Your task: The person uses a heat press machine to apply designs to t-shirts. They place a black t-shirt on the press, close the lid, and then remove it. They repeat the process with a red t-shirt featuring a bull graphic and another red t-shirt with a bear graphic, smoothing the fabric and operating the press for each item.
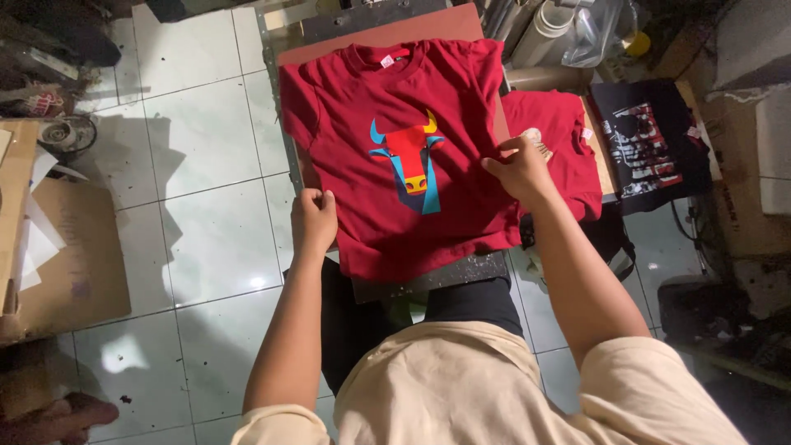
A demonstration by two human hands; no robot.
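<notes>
Red shirt (387,156) lies flat, front up, on the press platen (428,278), its collar away from the person and a bull-head print (409,161) in blue, red and yellow at the chest. Left hand (313,221) grips the shirt's lower left edge, fingers curled closed on the cloth. Right hand (519,167) pinches the right side seam, fingers bunched on the fabric. Just to the right lies a second red shirt (568,140), partly under that hand, and beyond it a black printed shirt (647,144). White floor tiles (198,173) spread to the left, with cardboard (74,255) at the edge.
</notes>
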